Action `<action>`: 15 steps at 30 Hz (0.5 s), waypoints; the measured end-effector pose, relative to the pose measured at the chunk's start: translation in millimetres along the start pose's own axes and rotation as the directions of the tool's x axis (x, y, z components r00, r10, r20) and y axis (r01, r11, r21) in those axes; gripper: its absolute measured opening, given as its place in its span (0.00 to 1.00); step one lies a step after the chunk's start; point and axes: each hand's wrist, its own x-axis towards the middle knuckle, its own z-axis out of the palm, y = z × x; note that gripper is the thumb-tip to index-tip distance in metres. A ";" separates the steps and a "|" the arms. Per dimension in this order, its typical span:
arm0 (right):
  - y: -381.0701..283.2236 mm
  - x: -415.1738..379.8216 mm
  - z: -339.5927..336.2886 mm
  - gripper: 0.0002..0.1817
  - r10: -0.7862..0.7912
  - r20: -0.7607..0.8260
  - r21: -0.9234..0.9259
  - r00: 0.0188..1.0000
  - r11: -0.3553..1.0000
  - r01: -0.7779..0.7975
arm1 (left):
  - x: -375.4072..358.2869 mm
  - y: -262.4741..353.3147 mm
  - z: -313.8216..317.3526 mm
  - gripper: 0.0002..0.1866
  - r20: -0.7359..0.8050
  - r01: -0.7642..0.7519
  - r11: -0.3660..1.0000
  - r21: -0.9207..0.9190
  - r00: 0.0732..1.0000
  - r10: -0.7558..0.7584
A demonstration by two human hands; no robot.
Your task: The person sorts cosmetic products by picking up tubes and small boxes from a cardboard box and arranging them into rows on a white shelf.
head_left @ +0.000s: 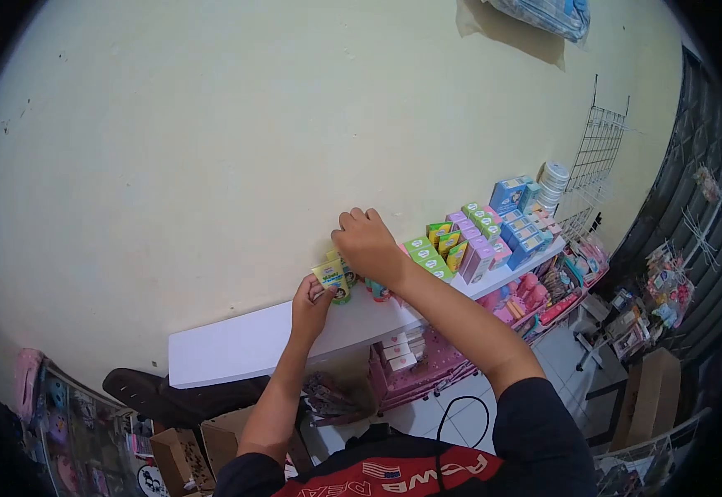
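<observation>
Head view, and the left hand [312, 300] has the tube [335, 282], yellow up top and green at the base, pinched between thumb and fingers! It's up against the wall side of the white shelf [230, 343], tilted a little, printed face showing.

Over it comes the right hand [369, 243], knuckles up, fingers curled in, right beside that tube. Is it gripping anything? Can't tell from here; its underside is hidden. Another yellow tube [349, 270] peeks out just below it, partly covered. Under the right wrist, a red and teal item [380, 291] sits on the shelf, half blocked by the forearm.

Along to the right, it's a packed line-up: green boxes [429, 258], then yellow packs [455, 256] standing upright, then purple boxes [478, 258], with blue boxes [523, 240] further down and a white stack [552, 185] of round pieces by the wall. A wire grid [599, 147] leans at the wall beyond.

Down below the shelf, a pink bin [429, 373] shows to the right of the left forearm, white packs [400, 352] at its near end. Bottom left, open cardboard boxes [180, 457] stand beneath a dark bag [203, 402].
</observation>
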 end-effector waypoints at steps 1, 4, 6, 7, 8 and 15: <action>0.4 0.4 -5.5 0.02 0.002 0.000 -0.002 1.000 1.000 -0.002 | 1.0 0.4 2.7 0.18 0.002 0.000 1.000 0.000 1.000 0.000; 2.1 -3.2 -26.2 0.03 0.093 -0.070 0.112 0.993 0.990 -0.085 | 3.6 -1.8 11.2 0.18 -0.031 -0.014 0.999 0.041 0.999 0.015; 3.4 -7.5 -40.9 0.04 0.199 -0.172 0.238 0.965 0.959 -0.155 | 6.0 -5.3 15.7 0.18 -0.059 -0.027 0.998 0.051 0.998 0.029; 2.3 -10.1 -50.3 0.04 0.202 -0.170 0.238 0.965 0.958 -0.158 | 6.9 -6.0 17.4 0.18 -0.057 -0.023 0.998 0.050 0.998 0.026; -0.4 -13.9 -60.4 0.05 0.270 -0.169 0.281 0.948 0.935 -0.216 | 8.0 -6.2 18.9 0.19 -0.061 -0.041 0.998 0.057 0.997 0.045; -42.7 -67.9 -71.4 0.07 0.429 -0.133 0.498 0.894 0.808 -0.314 | 9.8 -22.4 25.9 0.19 -0.165 -0.086 0.983 0.161 0.980 0.113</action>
